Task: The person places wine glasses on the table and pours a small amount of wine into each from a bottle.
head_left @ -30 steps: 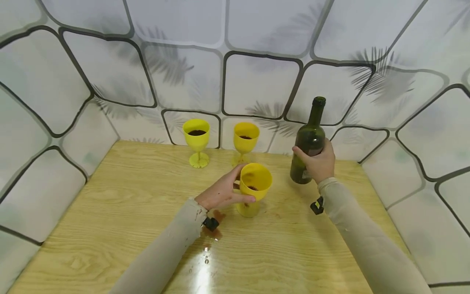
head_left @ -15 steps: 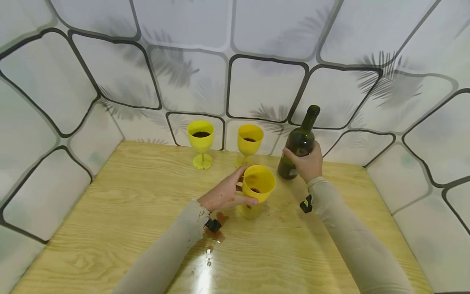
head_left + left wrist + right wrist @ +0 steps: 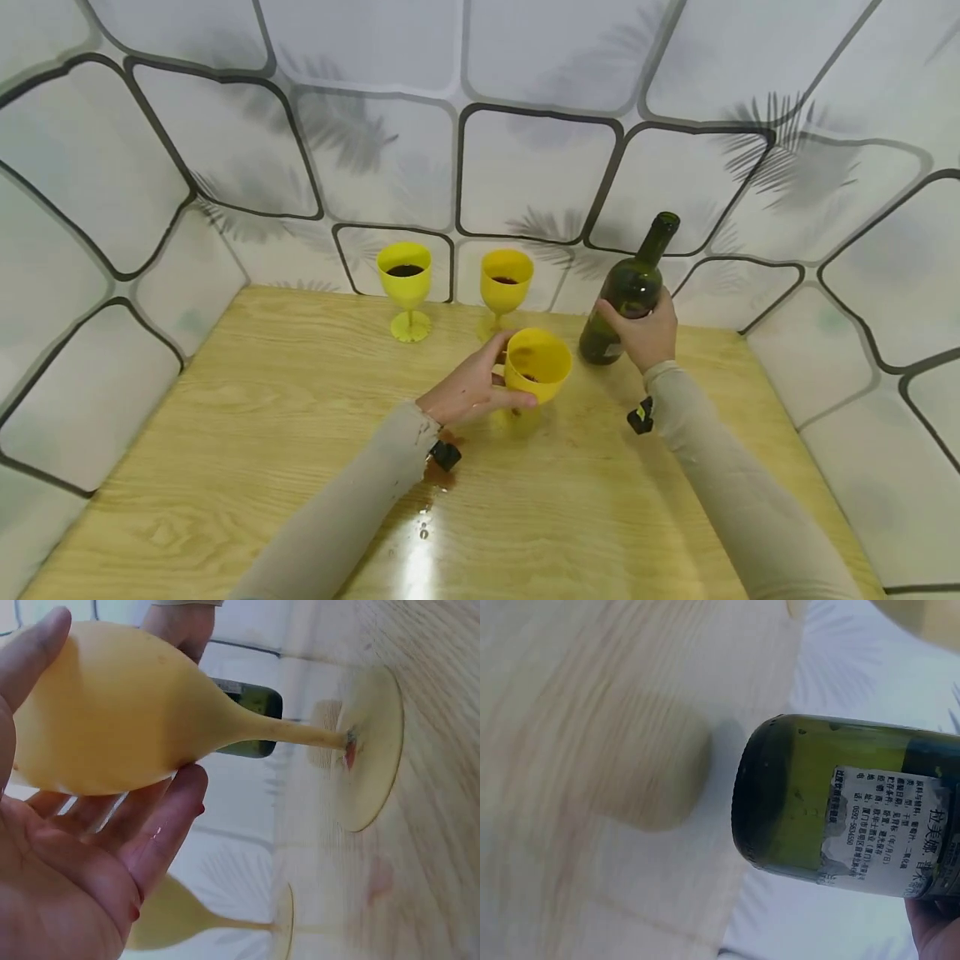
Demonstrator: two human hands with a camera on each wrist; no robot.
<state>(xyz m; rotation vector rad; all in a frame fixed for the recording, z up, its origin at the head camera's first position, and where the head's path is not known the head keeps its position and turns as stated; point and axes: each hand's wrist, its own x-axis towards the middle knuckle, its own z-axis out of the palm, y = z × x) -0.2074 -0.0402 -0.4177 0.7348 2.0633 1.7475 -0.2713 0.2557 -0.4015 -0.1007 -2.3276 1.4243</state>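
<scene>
My left hand (image 3: 480, 383) holds a yellow plastic goblet (image 3: 538, 367) by its bowl, thumb on the near side and fingers behind. A little dark liquid lies in the goblet's bottom. In the left wrist view its foot (image 3: 371, 750) leans slightly, close over the table. My right hand (image 3: 648, 333) grips a green glass wine bottle (image 3: 618, 292) round its body, to the right of the goblet. The bottle's neck leans to the right. A gap and a shadow show under its base (image 3: 761, 795) in the right wrist view. A white printed label (image 3: 877, 832) faces that camera.
Two more yellow goblets, the left one (image 3: 405, 279) and the right one (image 3: 506, 283), stand along the back wall with dark liquid in them. A reddish-brown spill (image 3: 438, 477) wets the wooden table (image 3: 262, 400) beneath my left wrist. Patterned walls (image 3: 536, 175) enclose the back and sides.
The bottle has swung left and then back right, and now leans where it stood nearly upright. The goblet in my left hand has moved slightly right and tilted a little.
</scene>
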